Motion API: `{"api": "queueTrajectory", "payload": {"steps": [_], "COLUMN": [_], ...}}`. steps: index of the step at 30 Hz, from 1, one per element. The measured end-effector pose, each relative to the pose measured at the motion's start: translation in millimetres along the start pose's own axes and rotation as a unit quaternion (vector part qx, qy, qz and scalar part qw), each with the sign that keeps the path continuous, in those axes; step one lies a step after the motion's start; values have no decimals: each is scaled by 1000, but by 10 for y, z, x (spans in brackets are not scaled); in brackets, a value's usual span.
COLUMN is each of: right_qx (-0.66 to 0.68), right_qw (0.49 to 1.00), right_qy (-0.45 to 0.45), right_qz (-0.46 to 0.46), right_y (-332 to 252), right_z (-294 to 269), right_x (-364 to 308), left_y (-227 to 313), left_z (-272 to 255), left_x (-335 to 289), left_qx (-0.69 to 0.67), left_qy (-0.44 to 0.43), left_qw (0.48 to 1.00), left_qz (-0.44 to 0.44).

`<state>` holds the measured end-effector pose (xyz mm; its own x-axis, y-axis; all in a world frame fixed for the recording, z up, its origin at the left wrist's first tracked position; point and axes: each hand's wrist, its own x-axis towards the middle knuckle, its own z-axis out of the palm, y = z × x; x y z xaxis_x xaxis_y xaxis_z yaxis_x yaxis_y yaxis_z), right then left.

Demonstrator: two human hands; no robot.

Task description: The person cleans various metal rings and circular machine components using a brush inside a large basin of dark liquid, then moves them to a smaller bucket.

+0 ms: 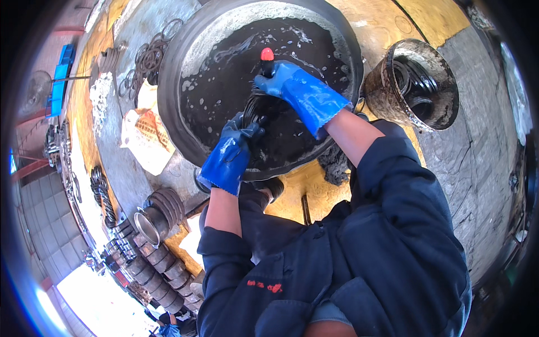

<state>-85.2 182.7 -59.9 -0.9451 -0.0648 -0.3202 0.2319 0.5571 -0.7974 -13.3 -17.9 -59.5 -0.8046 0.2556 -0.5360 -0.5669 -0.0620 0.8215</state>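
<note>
Both my hands wear blue rubber gloves and are over a wide round basin (168, 106) of dark liquid with pale foam along its inner wall. My right hand (279, 80) is closed around a dark handle with a red end (266, 54); the tool's working end is hidden. Below it, my left hand (238, 137) has its fingers curled around a bunch of thin dark rings (254, 110), which reaches up to the right glove. The rings look wet, and their lower part is covered by the left fingers.
A grimy bucket (387, 92) with dark rings inside stands right of the basin. To the left are loose rings (150, 58) and a pale sack (147, 137). A metal can (147, 226) and stacked thick cylinders (163, 275) sit at the lower left.
</note>
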Motion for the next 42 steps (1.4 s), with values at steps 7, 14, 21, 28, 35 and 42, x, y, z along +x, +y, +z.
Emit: {"api": "queueTrajectory", "payload": {"steps": [7, 14, 21, 28, 35, 42], "right_qx": [-136, 117, 161, 70, 107, -9], "right_qw": [986, 983, 987, 981, 992, 981], "right_qy": [41, 139, 13, -137, 36, -140], "right_qz": [90, 41, -21, -117, -52, -134], "right_y": [212, 466, 118, 14, 303, -457], "right_z": [-91, -552, -445, 158, -29, 23], "right_x": [2, 141, -72, -115, 141, -311], "left_y": [29, -94, -14, 17, -50, -137], "left_z": [125, 437, 98, 127, -45, -339], "left_x": [171, 356, 224, -128, 46, -103], "left_qx": [37, 35, 57, 192, 31, 361], "left_qy": [-24, -34, -55, -24, -3, 20], "left_qw": [996, 995, 997, 968, 999, 913], "left_qz": [-82, 87, 20, 158, -9, 188]}}
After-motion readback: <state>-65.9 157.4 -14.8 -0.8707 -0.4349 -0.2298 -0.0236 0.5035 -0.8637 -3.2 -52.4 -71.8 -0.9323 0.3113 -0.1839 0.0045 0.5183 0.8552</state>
